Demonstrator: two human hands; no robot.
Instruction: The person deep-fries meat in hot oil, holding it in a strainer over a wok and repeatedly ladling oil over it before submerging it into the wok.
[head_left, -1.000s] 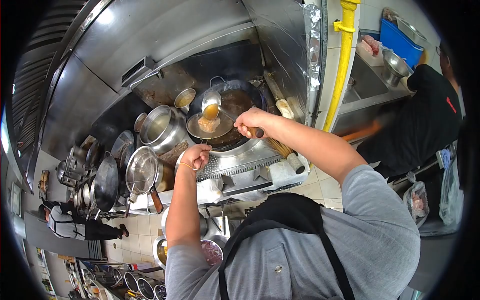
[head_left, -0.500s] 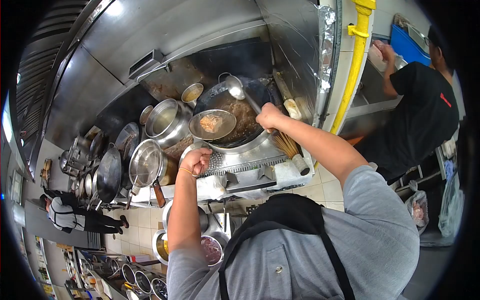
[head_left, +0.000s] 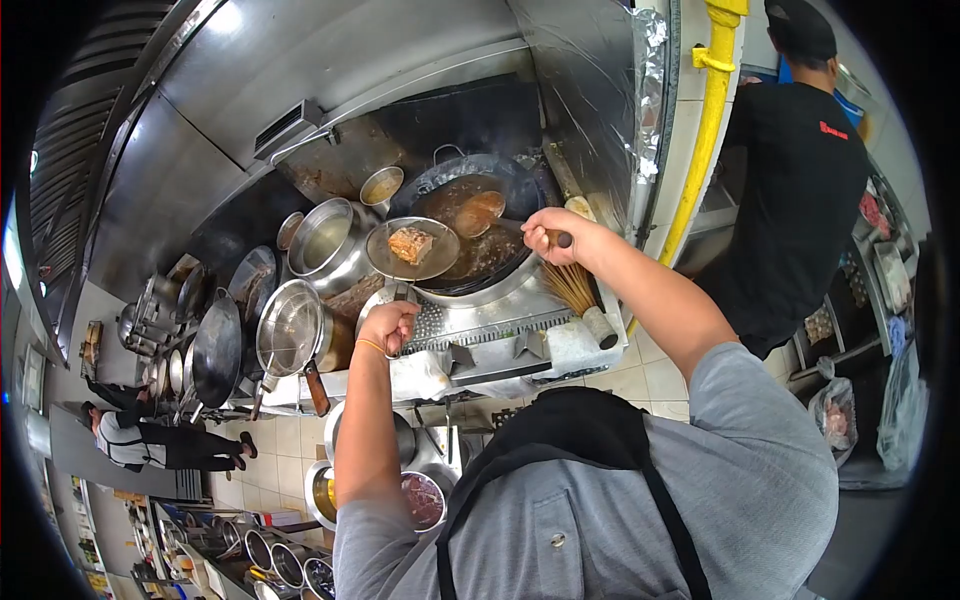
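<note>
The left hand (head_left: 388,326) is closed on the handle of the strainer (head_left: 440,262), which holds 1 browned piece (head_left: 410,245) above the wok's (head_left: 431,182) left edge. The right hand (head_left: 559,238) grips the ladle (head_left: 479,213), its bowl at the wok's dark liquid (head_left: 490,252). The brush (head_left: 571,290) lies near the wok.

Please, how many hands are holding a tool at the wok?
2. The left hand holds the strainer by its handle, on the near side of the wok; the right hand holds the ladle, whose bowl is over the wok.

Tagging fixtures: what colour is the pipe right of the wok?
The pipe is yellow, clearest in the head view.
</note>
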